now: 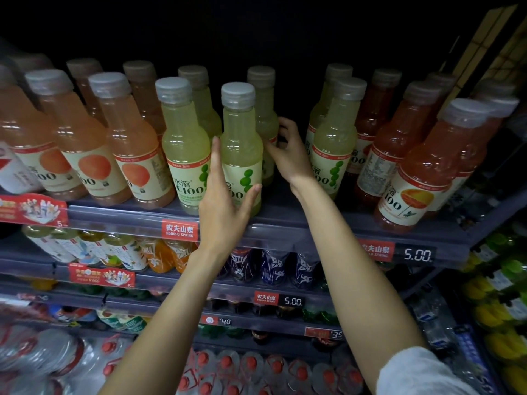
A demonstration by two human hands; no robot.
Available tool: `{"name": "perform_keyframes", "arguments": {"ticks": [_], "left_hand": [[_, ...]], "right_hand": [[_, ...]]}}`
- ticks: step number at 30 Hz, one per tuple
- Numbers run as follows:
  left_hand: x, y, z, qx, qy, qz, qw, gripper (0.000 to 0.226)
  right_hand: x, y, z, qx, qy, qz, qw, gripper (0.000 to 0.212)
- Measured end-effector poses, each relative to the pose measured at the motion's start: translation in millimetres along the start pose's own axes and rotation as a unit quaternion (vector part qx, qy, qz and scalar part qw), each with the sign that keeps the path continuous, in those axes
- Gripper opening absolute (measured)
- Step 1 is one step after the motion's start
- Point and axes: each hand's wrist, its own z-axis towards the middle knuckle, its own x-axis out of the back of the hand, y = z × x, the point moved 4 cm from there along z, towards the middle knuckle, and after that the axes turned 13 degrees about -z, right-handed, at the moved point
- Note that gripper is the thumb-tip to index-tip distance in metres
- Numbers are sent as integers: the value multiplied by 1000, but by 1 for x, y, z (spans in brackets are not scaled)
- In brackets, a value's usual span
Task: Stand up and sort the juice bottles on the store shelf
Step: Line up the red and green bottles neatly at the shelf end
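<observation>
Head view: front lime bottle stands at the top shelf's edge, w/ more lime bottles beside & behind. Full, so prob. weighty; smooth rigid plastic, likely slick, so best gripped round the labelled belly. Left hand wraps its lower body, thumb right, fingers left. Right hand, arm reaching up, pinches the rear lime bottle.

Top shelf, grey, price strip along front edge. Standing upright on it, left to right: pale orange juice bottles, yellow-green juice bottles, red-orange juice bottles.
</observation>
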Motion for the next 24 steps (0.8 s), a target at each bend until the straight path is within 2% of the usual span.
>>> {"name": "perform_keyframes", "arguments": {"ticks": [4, 8, 20, 24], "left_hand": [[1, 0, 0, 0, -8, -17, 1000, 94], [0, 0, 1, 2, -14, -11, 1000, 95], [-3, 2, 1, 2, -17, -53, 998, 92], [-1, 4, 1, 10, -18, -48, 999, 95]], "right_hand": [[0, 0, -7, -11, -94, 22, 995, 52], [1, -4, -12, -22, -130, 61, 989, 49], [-8, -11, -15, -27, -136, 74, 988, 50], [1, -11, -33, -17, -80, 56, 995, 45]]}}
